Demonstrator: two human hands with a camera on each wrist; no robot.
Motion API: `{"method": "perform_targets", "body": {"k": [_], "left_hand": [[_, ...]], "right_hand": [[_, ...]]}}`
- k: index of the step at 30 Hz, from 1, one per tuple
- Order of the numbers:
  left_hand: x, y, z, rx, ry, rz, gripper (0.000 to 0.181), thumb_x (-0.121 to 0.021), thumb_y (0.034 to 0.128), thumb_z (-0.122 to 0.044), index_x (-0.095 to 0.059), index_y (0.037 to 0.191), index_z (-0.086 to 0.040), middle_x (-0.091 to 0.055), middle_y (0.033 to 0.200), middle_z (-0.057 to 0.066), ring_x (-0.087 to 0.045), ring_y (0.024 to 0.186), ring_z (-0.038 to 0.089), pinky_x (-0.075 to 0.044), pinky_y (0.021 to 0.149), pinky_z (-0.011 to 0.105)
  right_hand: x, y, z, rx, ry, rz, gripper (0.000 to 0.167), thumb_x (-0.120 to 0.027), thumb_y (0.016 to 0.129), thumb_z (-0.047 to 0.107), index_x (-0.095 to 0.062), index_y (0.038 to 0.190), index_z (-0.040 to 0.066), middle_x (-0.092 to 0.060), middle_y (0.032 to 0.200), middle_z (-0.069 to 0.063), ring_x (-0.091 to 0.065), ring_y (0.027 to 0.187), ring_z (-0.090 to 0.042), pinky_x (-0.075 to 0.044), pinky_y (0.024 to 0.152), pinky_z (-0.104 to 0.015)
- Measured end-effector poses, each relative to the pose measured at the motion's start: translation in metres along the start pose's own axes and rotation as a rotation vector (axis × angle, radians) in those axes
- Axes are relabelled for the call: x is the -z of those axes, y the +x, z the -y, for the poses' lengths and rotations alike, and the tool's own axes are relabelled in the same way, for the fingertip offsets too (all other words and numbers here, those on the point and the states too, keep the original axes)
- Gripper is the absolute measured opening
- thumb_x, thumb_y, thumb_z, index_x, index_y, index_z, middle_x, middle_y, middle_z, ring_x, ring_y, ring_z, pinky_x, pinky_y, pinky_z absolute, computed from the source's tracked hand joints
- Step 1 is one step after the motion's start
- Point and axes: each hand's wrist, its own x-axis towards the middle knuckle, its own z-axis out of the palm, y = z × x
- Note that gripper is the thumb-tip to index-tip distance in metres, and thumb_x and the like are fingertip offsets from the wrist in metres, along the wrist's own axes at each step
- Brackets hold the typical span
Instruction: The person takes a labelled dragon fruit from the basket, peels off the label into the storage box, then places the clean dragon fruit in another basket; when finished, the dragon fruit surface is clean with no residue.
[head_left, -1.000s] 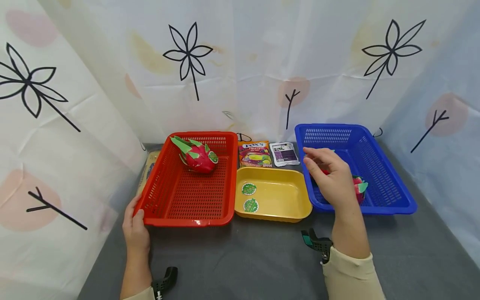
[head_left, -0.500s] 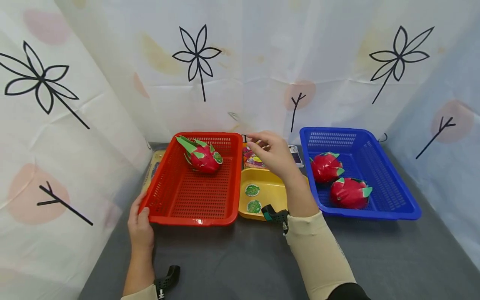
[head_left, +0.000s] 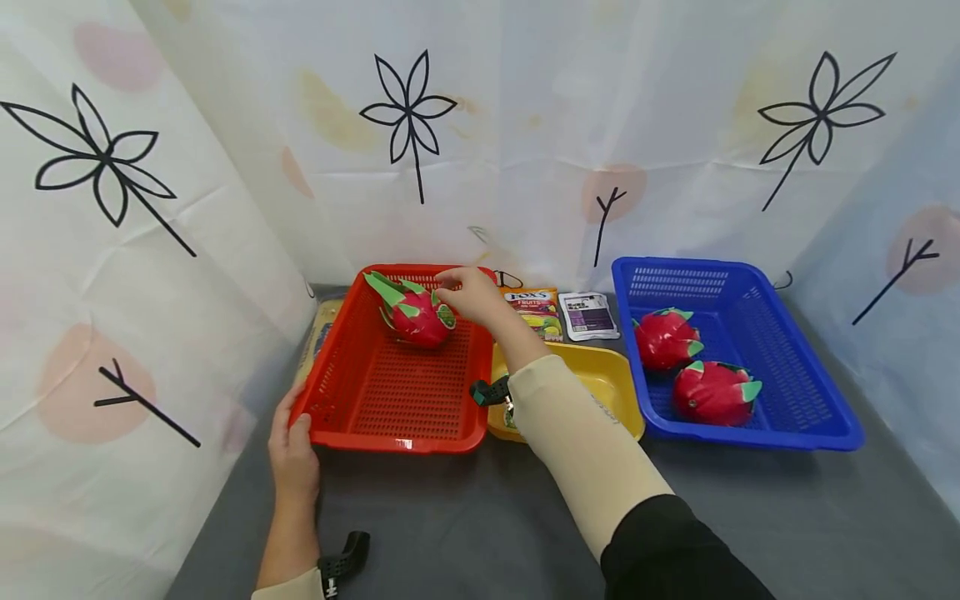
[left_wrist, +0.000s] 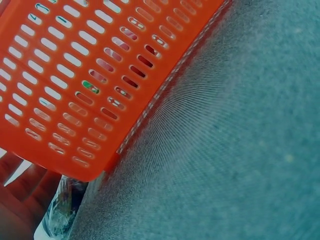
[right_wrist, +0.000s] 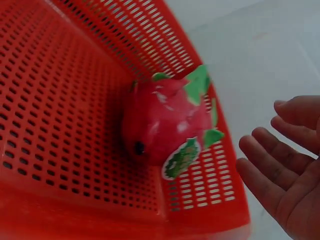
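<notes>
Red perforated plastic basket (head_left: pixel 397 387), left hand (head_left: pixel 293 458) gripping near-left corner, glossy red-and-green dragon fruit (head_left: pixel 420 325) inside, right hand (head_left: pixel 474 297) loosely spread near far-right corner.

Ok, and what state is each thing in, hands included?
Red basket, holding one stickered dragon fruit
Blue basket, holding two dragon fruits
Yellow tray, lidless, partly hidden
Candy packet, partly hidden; seal unclear
White pouch, seal unclear
Far-left packet, partly hidden
Left hand, gripping the red basket's edge
Right hand, fingers relaxed, holding nothing
</notes>
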Motion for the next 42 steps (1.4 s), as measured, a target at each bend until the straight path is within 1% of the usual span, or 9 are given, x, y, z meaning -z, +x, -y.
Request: {"method": "perform_targets", "body": {"k": [4,8,11,14,20,24,31,37,42], "left_hand": [[-0.005,-0.001,-0.002,-0.014,-0.006,0.004,0.05,-0.039,0.1023,-0.007,-0.052,0.151,-0.009,-0.049,0.149,0.005,-0.048,0.123,0.019,-0.042,0.097,0.023],[-0.007,-0.001,-0.002,-0.016,-0.022,0.004,0.051,-0.038,0.1012,-0.006,-0.052,0.15,-0.007,-0.05,0.147,0.005,-0.049,0.123,0.02,-0.042,0.097,0.023],[-0.007,-0.001,-0.001,-0.014,-0.033,-0.002,0.051,-0.038,0.1006,-0.006,-0.052,0.15,-0.007,-0.051,0.147,0.005,-0.049,0.123,0.02,-0.042,0.097,0.022],[-0.007,-0.002,0.0,-0.008,-0.046,0.003,0.051,-0.038,0.1007,-0.006,-0.052,0.15,-0.007,-0.051,0.147,0.005,-0.049,0.124,0.02,-0.042,0.097,0.023],[-0.007,-0.004,0.0,0.016,-0.044,0.018,0.052,-0.038,0.1013,-0.007,-0.05,0.152,-0.012,-0.049,0.147,0.003,-0.049,0.124,0.022,-0.044,0.097,0.021],[-0.007,-0.005,-0.001,0.018,-0.038,0.02,0.052,-0.038,0.1019,-0.008,-0.051,0.152,-0.013,-0.05,0.147,0.003,-0.05,0.123,0.022,-0.044,0.097,0.021],[-0.007,-0.005,0.0,0.016,-0.015,0.02,0.052,-0.036,0.1015,-0.006,-0.051,0.151,-0.01,-0.05,0.148,0.006,-0.049,0.122,0.019,-0.042,0.097,0.022],[-0.005,-0.004,-0.001,0.028,0.024,0.01,0.052,-0.038,0.1019,-0.006,-0.049,0.152,-0.01,-0.049,0.148,0.004,-0.048,0.122,0.018,-0.043,0.095,0.021],[-0.002,0.0,-0.001,0.023,0.011,-0.002,0.052,-0.037,0.1014,-0.005,-0.05,0.151,-0.009,-0.049,0.147,0.003,-0.048,0.121,0.018,-0.044,0.095,0.021]], "right_hand": [[-0.005,0.017,-0.004,-0.019,-0.123,0.12,0.05,-0.055,0.105,0.015,-0.047,0.154,0.009,-0.051,0.15,-0.01,-0.052,0.122,-0.023,-0.047,0.102,-0.039],[-0.009,0.027,-0.007,-0.034,-0.202,0.238,0.058,-0.048,0.101,0.001,-0.039,0.158,0.008,-0.046,0.154,-0.013,-0.048,0.119,-0.025,-0.048,0.091,-0.032],[-0.012,0.028,-0.004,-0.052,-0.2,0.239,0.053,-0.047,0.102,-0.001,-0.047,0.154,0.007,-0.053,0.147,-0.013,-0.052,0.11,-0.025,-0.046,0.074,-0.028],[-0.015,0.027,0.003,-0.025,-0.212,0.225,0.041,-0.053,0.104,0.005,-0.059,0.145,0.009,-0.061,0.139,-0.011,-0.057,0.106,-0.021,-0.048,0.072,-0.025],[-0.027,0.031,0.013,0.1,-0.41,0.269,0.031,-0.066,0.101,0.015,-0.071,0.132,0.015,-0.069,0.128,-0.004,-0.058,0.101,-0.017,-0.05,0.083,-0.027],[-0.034,0.03,0.013,0.101,-0.47,0.237,0.02,-0.07,0.099,0.015,-0.078,0.117,0.013,-0.072,0.117,-0.002,-0.06,0.099,-0.015,-0.052,0.084,-0.027],[-0.034,0.021,0.017,0.059,-0.314,0.152,0.012,-0.071,0.097,0.013,-0.08,0.105,0.009,-0.073,0.104,-0.002,-0.061,0.091,-0.016,-0.053,0.075,-0.026],[-0.022,0.008,0.044,0.067,-0.093,0.099,0.014,-0.072,0.097,0.015,-0.08,0.106,0.007,-0.075,0.102,-0.002,-0.066,0.089,-0.016,-0.054,0.074,-0.025],[-0.005,-0.014,0.066,0.066,0.013,0.085,0.016,-0.072,0.097,0.015,-0.079,0.11,0.007,-0.074,0.103,-0.003,-0.069,0.087,-0.016,-0.056,0.077,-0.027]]}}
